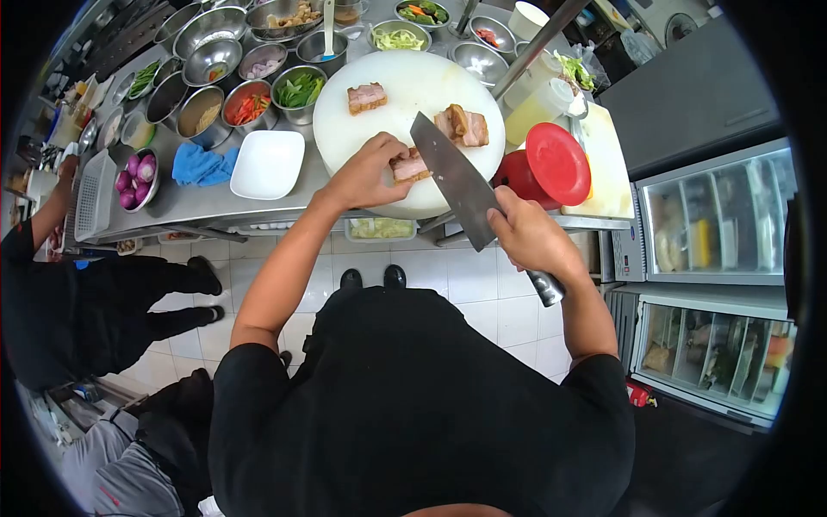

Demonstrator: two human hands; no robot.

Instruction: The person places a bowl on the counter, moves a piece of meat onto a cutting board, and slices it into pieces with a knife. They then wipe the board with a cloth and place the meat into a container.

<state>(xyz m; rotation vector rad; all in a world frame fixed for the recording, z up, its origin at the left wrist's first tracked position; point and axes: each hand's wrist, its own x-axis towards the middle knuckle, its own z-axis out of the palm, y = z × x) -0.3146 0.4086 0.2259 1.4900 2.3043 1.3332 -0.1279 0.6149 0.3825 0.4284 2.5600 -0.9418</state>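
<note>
On the round white cutting board (345, 86), my left hand (376, 174) is closed on a piece of pork belly (411, 167), its fingertips at the left end. My right hand (536, 234) grips a cleaver (465, 185) by its dark handle. The broad blade slants up and left, its edge beside the right end of that piece. Another pork belly piece (367, 98) lies at the upper left of the board. More pork belly chunks (465, 127) sit together on the right, just past the blade.
Left of the board are a white square dish (268, 165), a blue cloth (203, 164) and a bowl of purple onions (135, 179). Metal bowls of cut vegetables (251, 105) line the back. A red container (558, 165) stands close on the right. Co-workers (95, 302) stand at left.
</note>
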